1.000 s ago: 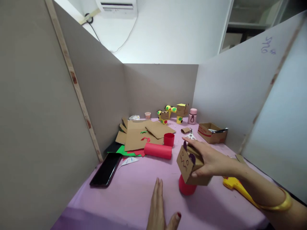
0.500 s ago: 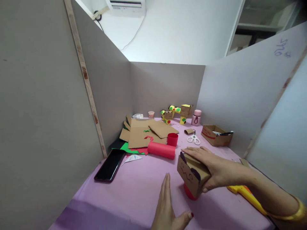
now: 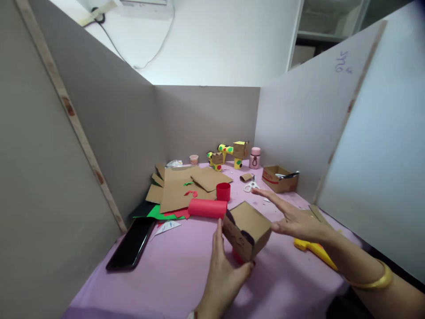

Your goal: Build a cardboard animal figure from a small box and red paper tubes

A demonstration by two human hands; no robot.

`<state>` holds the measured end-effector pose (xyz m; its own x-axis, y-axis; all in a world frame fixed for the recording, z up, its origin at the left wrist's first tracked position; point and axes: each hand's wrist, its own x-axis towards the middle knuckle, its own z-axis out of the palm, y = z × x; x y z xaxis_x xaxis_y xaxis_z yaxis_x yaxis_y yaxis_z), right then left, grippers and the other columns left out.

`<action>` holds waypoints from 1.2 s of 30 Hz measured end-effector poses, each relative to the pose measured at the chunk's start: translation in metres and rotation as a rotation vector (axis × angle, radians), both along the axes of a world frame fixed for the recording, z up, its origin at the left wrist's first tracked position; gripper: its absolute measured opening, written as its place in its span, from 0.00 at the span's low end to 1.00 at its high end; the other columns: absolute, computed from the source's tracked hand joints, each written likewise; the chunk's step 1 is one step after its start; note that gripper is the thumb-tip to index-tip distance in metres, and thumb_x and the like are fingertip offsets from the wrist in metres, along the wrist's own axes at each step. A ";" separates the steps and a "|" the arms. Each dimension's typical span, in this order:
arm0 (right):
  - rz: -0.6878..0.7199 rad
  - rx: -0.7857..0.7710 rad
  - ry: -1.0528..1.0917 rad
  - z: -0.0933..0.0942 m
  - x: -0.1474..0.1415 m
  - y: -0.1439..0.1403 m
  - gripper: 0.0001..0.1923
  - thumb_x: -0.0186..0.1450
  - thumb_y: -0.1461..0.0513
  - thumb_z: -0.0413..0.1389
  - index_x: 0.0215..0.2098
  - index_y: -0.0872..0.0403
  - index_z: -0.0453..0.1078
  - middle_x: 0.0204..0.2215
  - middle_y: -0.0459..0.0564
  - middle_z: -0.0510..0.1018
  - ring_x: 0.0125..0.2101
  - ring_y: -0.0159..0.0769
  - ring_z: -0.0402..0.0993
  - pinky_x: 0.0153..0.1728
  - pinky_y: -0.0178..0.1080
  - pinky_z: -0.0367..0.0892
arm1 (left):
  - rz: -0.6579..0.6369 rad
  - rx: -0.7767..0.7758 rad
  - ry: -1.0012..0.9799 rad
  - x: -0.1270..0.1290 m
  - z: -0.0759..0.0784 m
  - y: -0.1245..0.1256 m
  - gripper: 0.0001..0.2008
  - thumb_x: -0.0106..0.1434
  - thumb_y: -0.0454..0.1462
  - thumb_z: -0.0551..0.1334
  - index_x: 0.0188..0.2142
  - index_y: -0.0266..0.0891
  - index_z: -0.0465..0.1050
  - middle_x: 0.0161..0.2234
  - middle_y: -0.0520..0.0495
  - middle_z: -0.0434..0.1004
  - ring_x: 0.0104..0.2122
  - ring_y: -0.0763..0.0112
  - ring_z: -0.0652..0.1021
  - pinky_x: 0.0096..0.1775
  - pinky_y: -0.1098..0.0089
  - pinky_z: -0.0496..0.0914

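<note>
A small cardboard box (image 3: 250, 221) with a drawn face and dark round pieces along its front edge stands tilted on a short red piece (image 3: 237, 255), mostly hidden under it. My left hand (image 3: 224, 272) grips the box at its face side, fingers at the left edge and thumb by the lower front corner. Just right of the box, my right hand (image 3: 297, 221) is open with fingers stretched out; its thumb tip is close to the box's right corner. Behind the box lie a red paper tube (image 3: 207, 208) and an upright shorter red tube (image 3: 223, 192).
Cardboard sheets (image 3: 175, 186) and a black phone (image 3: 131, 243) lie to the left. White scissors (image 3: 251, 186), an open carton (image 3: 279, 179) and a pink bottle (image 3: 254, 158) stand or lie farther back. A yellow tool (image 3: 315, 253) is under my right forearm. Yellow spotted cardboard animals (image 3: 237, 155) stand behind.
My right hand has let go of the box and moved off to its right. My left hand has come up to the box and taken hold. The view has turned right.
</note>
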<state>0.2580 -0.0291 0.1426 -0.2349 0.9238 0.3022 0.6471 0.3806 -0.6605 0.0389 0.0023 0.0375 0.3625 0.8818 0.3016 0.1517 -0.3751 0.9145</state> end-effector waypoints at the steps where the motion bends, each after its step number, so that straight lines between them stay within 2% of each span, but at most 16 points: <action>1: -0.048 0.016 0.034 -0.003 0.003 -0.002 0.41 0.58 0.42 0.54 0.64 0.46 0.47 0.65 0.51 0.50 0.63 0.49 0.42 0.60 0.56 0.42 | 0.018 0.013 -0.001 -0.002 -0.002 0.001 0.49 0.50 0.37 0.65 0.64 0.40 0.35 0.66 0.39 0.41 0.64 0.57 0.49 0.62 0.55 0.48; 4: -0.125 -0.010 0.170 -0.020 0.009 -0.006 0.34 0.62 0.46 0.53 0.62 0.46 0.52 0.63 0.52 0.55 0.62 0.47 0.48 0.59 0.54 0.47 | 0.043 0.054 0.035 -0.006 -0.004 0.003 0.47 0.52 0.43 0.65 0.63 0.41 0.37 0.65 0.38 0.42 0.64 0.55 0.50 0.61 0.54 0.50; 7: -0.158 -0.043 0.299 -0.044 0.009 -0.008 0.31 0.64 0.47 0.51 0.61 0.49 0.54 0.60 0.55 0.61 0.59 0.45 0.55 0.58 0.52 0.52 | 0.078 0.065 0.108 -0.005 -0.003 0.003 0.47 0.54 0.44 0.64 0.63 0.40 0.35 0.65 0.37 0.41 0.64 0.56 0.48 0.61 0.53 0.50; 11: -0.229 -0.069 0.408 -0.073 0.003 -0.010 0.29 0.66 0.46 0.47 0.59 0.53 0.57 0.55 0.59 0.66 0.55 0.44 0.62 0.54 0.50 0.59 | 0.073 0.060 0.136 -0.003 -0.004 0.003 0.51 0.53 0.46 0.65 0.63 0.39 0.29 0.65 0.35 0.39 0.64 0.55 0.48 0.61 0.52 0.48; 14: -0.269 -0.072 0.478 -0.088 -0.006 -0.014 0.28 0.65 0.46 0.47 0.58 0.52 0.57 0.53 0.58 0.69 0.54 0.45 0.64 0.52 0.51 0.61 | 0.080 0.052 0.150 -0.002 -0.006 0.004 0.54 0.53 0.48 0.64 0.63 0.39 0.25 0.64 0.32 0.41 0.64 0.53 0.48 0.61 0.51 0.48; 16: -0.294 -0.061 0.519 -0.094 -0.016 -0.018 0.32 0.64 0.45 0.48 0.59 0.52 0.54 0.54 0.59 0.67 0.54 0.47 0.63 0.52 0.52 0.60 | 0.087 0.053 0.160 -0.002 -0.007 0.004 0.53 0.54 0.48 0.63 0.63 0.39 0.24 0.64 0.32 0.41 0.64 0.53 0.49 0.60 0.51 0.49; 20: -0.337 0.034 0.585 -0.101 -0.048 -0.026 0.52 0.54 0.45 0.59 0.65 0.50 0.34 0.62 0.60 0.53 0.62 0.49 0.48 0.58 0.54 0.51 | 0.131 0.064 0.140 0.002 -0.008 -0.001 0.50 0.55 0.48 0.62 0.63 0.38 0.26 0.63 0.32 0.45 0.63 0.53 0.51 0.60 0.51 0.50; 23: -0.377 0.091 0.596 -0.101 -0.072 -0.028 0.61 0.49 0.50 0.65 0.65 0.46 0.27 0.65 0.56 0.44 0.64 0.50 0.38 0.60 0.55 0.44 | 0.188 0.106 0.121 0.009 -0.011 -0.010 0.49 0.55 0.47 0.62 0.63 0.37 0.27 0.63 0.31 0.45 0.63 0.51 0.51 0.60 0.50 0.51; 26: -0.394 0.077 0.642 -0.096 -0.080 -0.023 0.58 0.50 0.55 0.65 0.65 0.44 0.28 0.65 0.55 0.44 0.63 0.52 0.43 0.59 0.55 0.46 | 0.284 0.135 0.094 0.017 -0.014 -0.020 0.48 0.55 0.43 0.62 0.63 0.38 0.28 0.63 0.32 0.40 0.63 0.51 0.51 0.59 0.50 0.53; 28: -0.337 0.091 0.698 -0.093 -0.073 -0.017 0.55 0.52 0.57 0.65 0.65 0.43 0.31 0.63 0.55 0.48 0.62 0.50 0.48 0.58 0.54 0.50 | 0.319 0.118 0.093 0.019 -0.018 -0.026 0.50 0.53 0.41 0.63 0.63 0.38 0.27 0.63 0.32 0.40 0.62 0.50 0.51 0.59 0.50 0.54; 31: -0.159 0.108 0.782 -0.089 -0.052 -0.006 0.55 0.52 0.56 0.65 0.65 0.42 0.32 0.61 0.56 0.54 0.60 0.47 0.53 0.58 0.52 0.50 | 0.278 0.099 0.102 0.016 -0.026 -0.029 0.51 0.53 0.39 0.63 0.63 0.38 0.25 0.62 0.32 0.44 0.61 0.51 0.55 0.58 0.50 0.54; 33: -0.063 0.076 0.797 -0.089 -0.038 -0.001 0.54 0.52 0.54 0.65 0.65 0.42 0.33 0.61 0.55 0.54 0.60 0.45 0.52 0.59 0.52 0.47 | 0.244 0.098 0.096 0.011 -0.033 -0.028 0.49 0.54 0.38 0.62 0.63 0.40 0.26 0.62 0.33 0.44 0.60 0.53 0.57 0.58 0.51 0.56; 36: -0.023 0.005 0.764 -0.091 -0.026 0.002 0.53 0.51 0.53 0.66 0.64 0.40 0.36 0.62 0.54 0.53 0.62 0.45 0.48 0.60 0.53 0.43 | 0.191 0.083 0.069 0.004 -0.040 -0.025 0.45 0.55 0.39 0.61 0.63 0.40 0.31 0.62 0.34 0.44 0.60 0.54 0.57 0.58 0.52 0.57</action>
<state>0.2319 -0.0275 0.0514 0.0608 0.9240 0.3774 0.0192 0.3770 -0.9260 0.0425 -0.0225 -0.0022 0.2134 0.9096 0.3564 0.2887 -0.4072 0.8665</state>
